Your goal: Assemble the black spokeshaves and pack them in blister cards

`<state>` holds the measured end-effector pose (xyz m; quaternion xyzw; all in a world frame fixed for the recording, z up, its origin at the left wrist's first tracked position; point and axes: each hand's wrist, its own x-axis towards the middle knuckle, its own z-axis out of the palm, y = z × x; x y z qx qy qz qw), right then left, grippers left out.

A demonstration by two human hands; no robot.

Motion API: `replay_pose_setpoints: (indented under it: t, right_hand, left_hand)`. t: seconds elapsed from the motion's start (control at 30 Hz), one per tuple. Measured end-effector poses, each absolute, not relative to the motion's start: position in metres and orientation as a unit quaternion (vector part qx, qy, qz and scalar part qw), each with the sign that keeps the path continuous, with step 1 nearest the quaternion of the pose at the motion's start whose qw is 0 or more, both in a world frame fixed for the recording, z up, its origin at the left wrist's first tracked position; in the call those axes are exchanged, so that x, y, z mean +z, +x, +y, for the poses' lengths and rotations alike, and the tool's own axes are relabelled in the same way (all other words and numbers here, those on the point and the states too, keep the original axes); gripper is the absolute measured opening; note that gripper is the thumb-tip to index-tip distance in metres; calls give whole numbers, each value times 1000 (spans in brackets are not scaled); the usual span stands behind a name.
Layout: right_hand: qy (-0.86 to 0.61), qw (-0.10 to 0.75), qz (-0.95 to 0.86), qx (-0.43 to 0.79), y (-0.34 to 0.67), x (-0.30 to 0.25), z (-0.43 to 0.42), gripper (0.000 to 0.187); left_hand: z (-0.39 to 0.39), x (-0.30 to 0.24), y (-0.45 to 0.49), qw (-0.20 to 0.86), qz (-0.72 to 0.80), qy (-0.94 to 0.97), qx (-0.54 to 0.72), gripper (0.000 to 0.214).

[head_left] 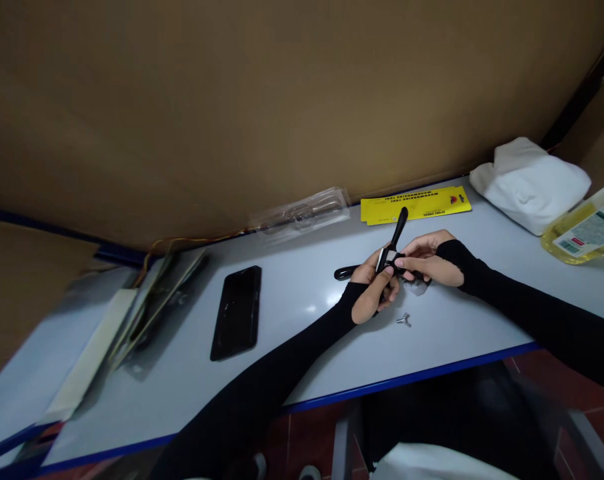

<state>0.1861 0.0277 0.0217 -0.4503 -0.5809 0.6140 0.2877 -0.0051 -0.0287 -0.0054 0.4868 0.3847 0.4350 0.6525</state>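
Observation:
A black two-handled tool (397,235) with a metal middle part is held over the white table (307,313). My left hand (373,290) is closed around its centre from below. My right hand (426,259) pinches the same middle part from the right, fingers curled on it. One handle points up and away, the other sticks out to the left. A small metal wing nut (405,321) lies on the table just in front of my hands. Both arms wear black sleeves.
A black phone (237,311) lies flat to the left. A clear plastic blister pack (302,214) and a yellow card (415,204) rest by the brown wall. A white cloth (529,181) and an oil bottle (585,230) sit at the right. Flat strips (132,320) lie far left.

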Motion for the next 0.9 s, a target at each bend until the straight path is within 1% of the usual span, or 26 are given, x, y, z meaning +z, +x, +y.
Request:
replay_pose_setpoints:
  t: [0.13,0.2,0.27,0.4,0.47,0.63,0.7,0.77,0.9]
  right_hand:
    - [-445,268,-551,654,186,27,33,50]
    - [-442,249,-532,678,188,32,37,49]
    - [-453,233,-531,677,193,38,43,46]
    - [-502,228,-602,578,214,44,58,32]
    - [-502,208,-641,542,226,41,64,28]
    - [-470,122,-702,520,233,25,65,22]
    - [-464,108,-734,484,229,23,61,20]
    - [-457,110,-762,445,225,24,57,17]
    - [-464,105,-783,401,222,30,54,15]
  left_hand:
    - [-30,-6,-4,655,387,478,440,81]
    - [-30,-6,-4,654,388,468,450,82]
    - [-29,-5,-3,647,392,450,475,81]
    - [-25,-3,-1,621,395,408,539,80]
    - [-23,-5,-1,607,397,399,561,79]
    - [-23,-14,1,600,407,418,547,72]
    - [-23,-14,0,584,424,441,534,67]
    - [-22,-11,-6,533,454,496,514,57]
    - [-17,5,-25,343,487,689,413,32]
